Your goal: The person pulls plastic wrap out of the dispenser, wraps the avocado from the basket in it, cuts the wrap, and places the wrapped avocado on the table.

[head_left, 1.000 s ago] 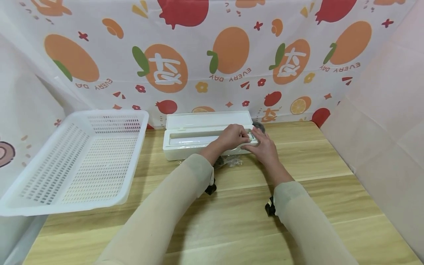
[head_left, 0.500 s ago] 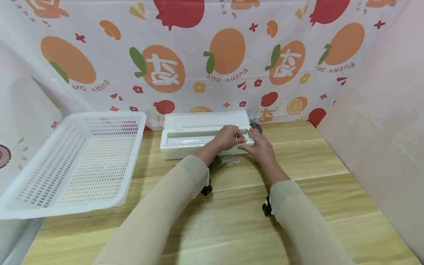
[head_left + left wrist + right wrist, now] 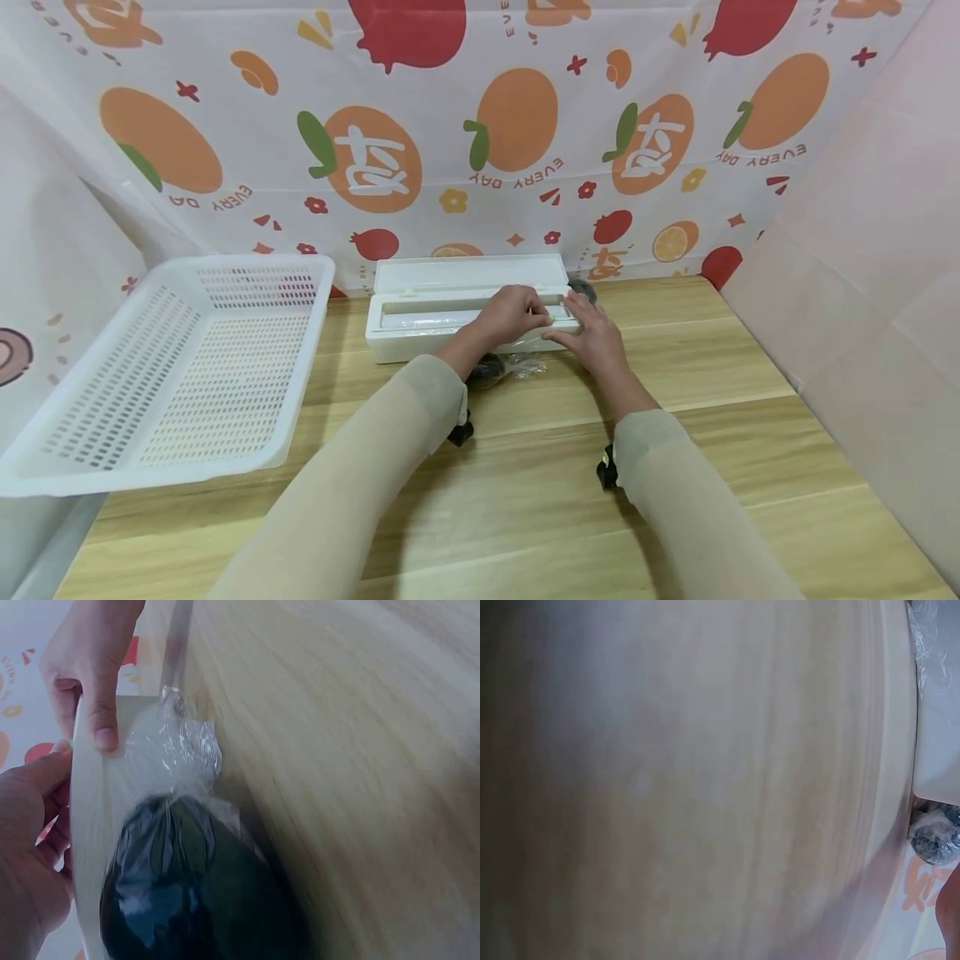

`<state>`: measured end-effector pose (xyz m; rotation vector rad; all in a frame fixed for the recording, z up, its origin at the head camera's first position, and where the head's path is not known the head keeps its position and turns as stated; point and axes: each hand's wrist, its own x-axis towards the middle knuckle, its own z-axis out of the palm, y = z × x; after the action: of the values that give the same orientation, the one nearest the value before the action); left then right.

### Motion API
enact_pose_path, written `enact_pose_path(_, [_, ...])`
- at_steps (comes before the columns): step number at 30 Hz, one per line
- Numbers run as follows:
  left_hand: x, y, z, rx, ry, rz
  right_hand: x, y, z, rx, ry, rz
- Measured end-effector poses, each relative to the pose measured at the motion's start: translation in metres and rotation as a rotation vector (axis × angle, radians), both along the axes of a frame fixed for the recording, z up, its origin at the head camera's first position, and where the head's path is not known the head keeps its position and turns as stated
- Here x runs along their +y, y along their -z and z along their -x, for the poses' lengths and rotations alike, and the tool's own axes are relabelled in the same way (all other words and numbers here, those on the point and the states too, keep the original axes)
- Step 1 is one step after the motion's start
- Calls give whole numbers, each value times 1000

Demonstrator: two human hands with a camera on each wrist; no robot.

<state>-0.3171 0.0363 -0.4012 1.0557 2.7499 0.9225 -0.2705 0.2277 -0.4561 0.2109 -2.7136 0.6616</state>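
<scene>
A long white cling film dispenser (image 3: pixel 420 344) stands at the back of the table, its lid (image 3: pixel 472 271) raised. Inside lies a roll of film (image 3: pixel 423 319). My left hand (image 3: pixel 506 318) pinches a small green slide cutter (image 3: pixel 551 317) on the front rim, near the right end. With the thumb on the front face, my right hand (image 3: pixel 596 337) grips that right end. Clear film hangs over the front. Against the box's front, partly behind my left wrist, lies a dark rounded item wrapped in film (image 3: pixel 195 892); its kind cannot be told.
A white perforated plastic basket (image 3: pixel 303 375) stands at the left of the wooden table (image 3: pixel 540 508). Another dark film-wrapped item (image 3: pixel 582 290) lies behind the box's right end. A fruit-print cloth (image 3: pixel 442 150) hangs close behind the box.
My left hand has slid the green cutter a little to the left along the rim. My right hand keeps its hold on the box's right end. The view has shifted slightly.
</scene>
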Motion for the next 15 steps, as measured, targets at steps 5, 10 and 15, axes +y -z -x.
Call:
enact_pose_path(5, [-8, -4, -2, 8, 3, 6, 1, 0, 0, 11, 2, -6])
enact_pose_path(10, [-15, -5, -3, 3, -6, 26, 0, 1, 0, 16, -15, -13])
enact_pose_path(15, [-24, -8, -7, -14, -19, 34, 0, 0, -2, 43, -36, -21])
